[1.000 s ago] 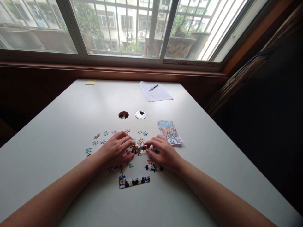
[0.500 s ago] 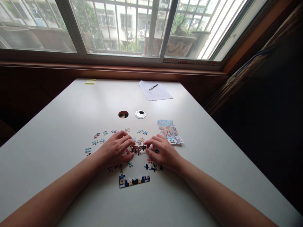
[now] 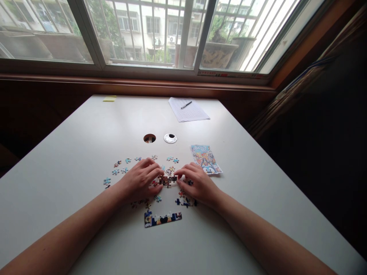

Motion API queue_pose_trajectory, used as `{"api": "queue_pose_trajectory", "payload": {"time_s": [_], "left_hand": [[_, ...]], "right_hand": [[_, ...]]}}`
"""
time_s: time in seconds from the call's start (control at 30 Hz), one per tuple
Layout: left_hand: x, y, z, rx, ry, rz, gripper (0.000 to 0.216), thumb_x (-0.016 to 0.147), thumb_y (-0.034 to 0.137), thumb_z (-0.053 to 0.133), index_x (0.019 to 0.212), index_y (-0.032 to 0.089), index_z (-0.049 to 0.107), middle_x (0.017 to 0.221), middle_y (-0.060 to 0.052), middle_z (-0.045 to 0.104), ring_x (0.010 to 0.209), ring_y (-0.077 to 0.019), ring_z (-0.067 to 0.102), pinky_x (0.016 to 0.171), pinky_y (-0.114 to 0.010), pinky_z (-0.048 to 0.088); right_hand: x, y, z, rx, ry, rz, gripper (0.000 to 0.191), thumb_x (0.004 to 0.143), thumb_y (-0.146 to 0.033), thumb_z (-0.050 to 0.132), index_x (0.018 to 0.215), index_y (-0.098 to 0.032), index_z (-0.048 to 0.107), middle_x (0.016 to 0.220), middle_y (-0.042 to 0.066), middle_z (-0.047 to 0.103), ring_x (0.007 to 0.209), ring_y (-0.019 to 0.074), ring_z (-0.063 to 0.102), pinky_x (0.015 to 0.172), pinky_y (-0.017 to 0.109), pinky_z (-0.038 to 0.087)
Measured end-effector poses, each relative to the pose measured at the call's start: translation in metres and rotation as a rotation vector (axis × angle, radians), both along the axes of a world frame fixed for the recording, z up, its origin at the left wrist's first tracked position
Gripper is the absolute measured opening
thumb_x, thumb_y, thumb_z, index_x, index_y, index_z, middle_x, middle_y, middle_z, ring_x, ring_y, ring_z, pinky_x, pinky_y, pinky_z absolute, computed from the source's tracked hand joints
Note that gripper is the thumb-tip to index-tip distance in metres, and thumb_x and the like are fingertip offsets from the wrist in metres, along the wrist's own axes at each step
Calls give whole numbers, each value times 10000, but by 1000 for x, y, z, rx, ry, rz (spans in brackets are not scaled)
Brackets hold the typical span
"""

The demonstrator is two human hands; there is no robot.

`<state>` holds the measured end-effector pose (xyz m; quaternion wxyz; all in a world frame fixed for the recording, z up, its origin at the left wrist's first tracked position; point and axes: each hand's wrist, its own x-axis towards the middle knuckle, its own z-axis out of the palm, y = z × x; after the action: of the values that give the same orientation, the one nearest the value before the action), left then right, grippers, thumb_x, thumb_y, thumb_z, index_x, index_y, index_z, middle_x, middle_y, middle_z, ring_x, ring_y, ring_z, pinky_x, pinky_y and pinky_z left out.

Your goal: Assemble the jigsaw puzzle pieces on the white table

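Note:
Between my two hands is a short row of dark brown and black jigsaw puzzle pieces (image 3: 166, 181). My left hand (image 3: 145, 177) pinches the left end of this row between thumb and fingers. At its right end, the thumb and fingertips of my right hand (image 3: 196, 181) close on the darker side. Nearer to me lies a joined puzzle strip (image 3: 163, 220) in dark blue, yellow and white, flat on the table and apart from both hands. Some loose pieces are partly hidden under my hands.
Several loose puzzle pieces (image 3: 115, 172) lie in an arc beyond and around my hands on the white table (image 3: 71, 152). A colourful picture sheet (image 3: 205, 157) is at the right. Farther off are a round hole (image 3: 149, 138), its metal cover (image 3: 170, 138), papers (image 3: 195, 113) and a pen (image 3: 186, 105).

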<state>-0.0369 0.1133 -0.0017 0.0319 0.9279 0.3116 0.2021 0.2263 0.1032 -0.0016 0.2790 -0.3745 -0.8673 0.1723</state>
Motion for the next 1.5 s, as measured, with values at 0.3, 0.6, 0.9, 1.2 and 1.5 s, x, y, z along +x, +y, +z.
{"api": "queue_pose_trajectory", "payload": {"time_s": [0.3, 0.6, 0.9, 1.2, 1.5], "left_hand": [[0, -1, 2, -5, 2, 2, 222, 885, 312, 621, 1075, 201, 591, 1030, -58, 657, 1026, -256, 517, 940, -414, 470], [1, -1, 2, -9, 6, 11, 225, 882, 321, 631, 1069, 201, 597, 1043, -52, 650, 1045, -263, 498, 958, -423, 461], [1, -1, 0, 5, 18, 15, 232, 885, 355, 625, 1063, 207, 624, 1046, -59, 642, 1055, -267, 496, 970, -431, 453], [2, -2, 1, 18, 27, 15, 228, 883, 388, 632, 1036, 220, 646, 1052, -59, 637, 1058, -271, 493, 954, -434, 458], [0, -1, 0, 27, 23, 13, 251, 881, 400, 648, 1059, 224, 652, 1067, -63, 629, 1055, -268, 490, 942, -439, 462]], "right_hand": [[-1, 0, 1, 4, -4, -3, 187, 897, -154, 626, 1058, -238, 670, 929, 34, 691, 848, 201, 557, 839, 367, 439], [0, 0, -3, 1, -45, -28, 188, 912, -191, 628, 1087, -235, 682, 937, 45, 652, 885, 210, 547, 851, 374, 435], [0, 1, -2, 2, -86, -39, 186, 906, -214, 654, 1085, -247, 693, 943, 44, 628, 894, 209, 557, 848, 369, 432], [0, 1, -3, 0, -91, -46, 200, 901, -209, 660, 1091, -252, 702, 935, 40, 617, 889, 200, 561, 837, 362, 428], [0, -1, -3, 9, -50, -40, 208, 898, -185, 648, 1080, -266, 708, 923, 34, 611, 883, 195, 564, 837, 361, 422]]}}
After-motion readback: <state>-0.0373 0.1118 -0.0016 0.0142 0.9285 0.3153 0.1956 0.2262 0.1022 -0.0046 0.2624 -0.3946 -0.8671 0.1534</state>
